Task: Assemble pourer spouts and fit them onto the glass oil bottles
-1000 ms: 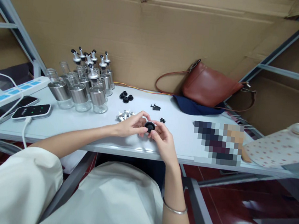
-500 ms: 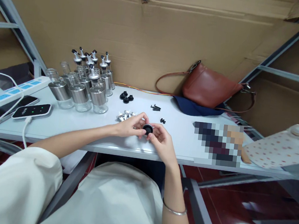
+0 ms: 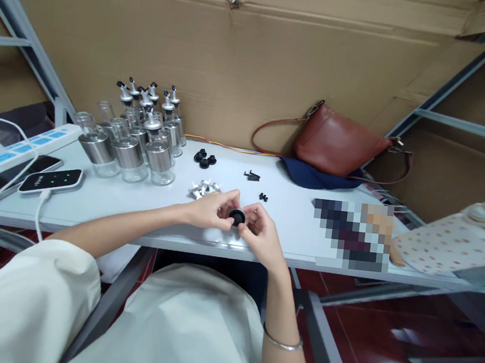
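Nearest to us is our pale shirt, with a silver bangle round our right forearm. Beyond it, just over the front part of the white table, we have a round black piece with a pale rim between our two hands. The fingers of our left hand are closed on its left side, and those of our right hand grip its right side, both thumbs at its near face. Over to our left lies a charging device with green lights. Past our left hand we see a heap of white and silver parts; past our right, a few tiny black bits, then some thin black strips. Farther off are a cluster of black stoppers and, to their left, a group of glass bottles, several with pouring spouts. A brown bag rests on dark blue cloth before the cardboard wall.
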A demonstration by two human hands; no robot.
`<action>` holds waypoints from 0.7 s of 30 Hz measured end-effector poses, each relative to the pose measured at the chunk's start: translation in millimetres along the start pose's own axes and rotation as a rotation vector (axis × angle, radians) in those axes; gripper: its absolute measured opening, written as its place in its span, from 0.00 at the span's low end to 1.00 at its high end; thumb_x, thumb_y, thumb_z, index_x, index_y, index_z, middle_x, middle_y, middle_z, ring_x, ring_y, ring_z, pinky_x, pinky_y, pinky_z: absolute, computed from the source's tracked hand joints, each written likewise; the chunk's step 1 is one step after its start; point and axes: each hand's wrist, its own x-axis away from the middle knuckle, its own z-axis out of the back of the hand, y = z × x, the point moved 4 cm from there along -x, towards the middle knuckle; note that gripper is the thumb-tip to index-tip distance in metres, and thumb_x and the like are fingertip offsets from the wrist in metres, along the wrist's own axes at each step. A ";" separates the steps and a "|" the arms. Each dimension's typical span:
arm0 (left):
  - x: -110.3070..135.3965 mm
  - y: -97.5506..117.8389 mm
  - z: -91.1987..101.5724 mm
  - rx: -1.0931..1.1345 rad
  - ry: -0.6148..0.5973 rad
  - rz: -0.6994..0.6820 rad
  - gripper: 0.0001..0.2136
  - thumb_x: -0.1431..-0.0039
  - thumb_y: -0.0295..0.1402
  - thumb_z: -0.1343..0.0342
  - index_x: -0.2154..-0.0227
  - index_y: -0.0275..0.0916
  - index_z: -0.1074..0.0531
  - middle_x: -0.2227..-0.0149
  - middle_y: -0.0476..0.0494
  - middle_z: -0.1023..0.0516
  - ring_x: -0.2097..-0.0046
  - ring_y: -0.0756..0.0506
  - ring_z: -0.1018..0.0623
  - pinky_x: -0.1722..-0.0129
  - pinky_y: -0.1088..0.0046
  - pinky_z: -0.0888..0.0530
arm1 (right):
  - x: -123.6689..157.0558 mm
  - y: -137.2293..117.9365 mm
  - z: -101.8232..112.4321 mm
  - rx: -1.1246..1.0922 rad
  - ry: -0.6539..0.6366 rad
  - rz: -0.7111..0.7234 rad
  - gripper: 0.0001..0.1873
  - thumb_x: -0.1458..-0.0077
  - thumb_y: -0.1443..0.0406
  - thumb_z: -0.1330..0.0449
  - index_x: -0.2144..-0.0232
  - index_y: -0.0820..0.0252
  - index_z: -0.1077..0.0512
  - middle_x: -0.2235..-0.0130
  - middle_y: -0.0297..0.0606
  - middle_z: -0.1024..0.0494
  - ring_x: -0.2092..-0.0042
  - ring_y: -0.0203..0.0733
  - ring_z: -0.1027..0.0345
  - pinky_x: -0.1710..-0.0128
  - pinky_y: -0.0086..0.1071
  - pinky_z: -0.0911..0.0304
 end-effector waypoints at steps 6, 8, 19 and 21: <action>0.5 3.7 0.0 -0.055 0.038 0.003 0.10 0.56 0.31 0.47 0.70 0.39 0.41 0.80 0.57 0.35 0.77 0.53 0.35 0.76 0.78 0.38 | 1.2 -1.3 -0.8 0.027 0.007 -0.012 0.08 0.55 0.65 0.43 0.69 0.57 0.39 0.78 0.25 0.37 0.76 0.32 0.46 0.76 0.27 0.48; 0.5 5.3 0.6 -0.079 0.049 0.006 0.09 0.56 0.31 0.47 0.71 0.39 0.41 0.81 0.58 0.35 0.78 0.53 0.35 0.76 0.78 0.38 | 1.7 -1.9 -1.4 0.022 0.006 -0.014 0.08 0.54 0.65 0.43 0.69 0.57 0.39 0.79 0.25 0.37 0.77 0.31 0.45 0.76 0.27 0.48; 1.5 7.0 4.4 -0.017 0.171 -0.109 0.10 0.49 0.34 0.47 0.65 0.38 0.38 0.76 0.53 0.31 0.74 0.52 0.31 0.72 0.76 0.33 | -1.1 3.1 4.1 -0.053 0.086 0.086 0.09 0.48 0.63 0.44 0.63 0.56 0.35 0.67 0.35 0.27 0.64 0.40 0.33 0.64 0.33 0.38; 2.2 9.7 7.1 -0.007 0.249 -0.180 0.10 0.48 0.35 0.47 0.63 0.38 0.38 0.72 0.50 0.30 0.70 0.51 0.29 0.69 0.75 0.31 | -1.5 1.4 7.4 -0.056 0.158 0.131 0.09 0.48 0.62 0.42 0.62 0.56 0.33 0.63 0.37 0.27 0.60 0.41 0.33 0.63 0.33 0.37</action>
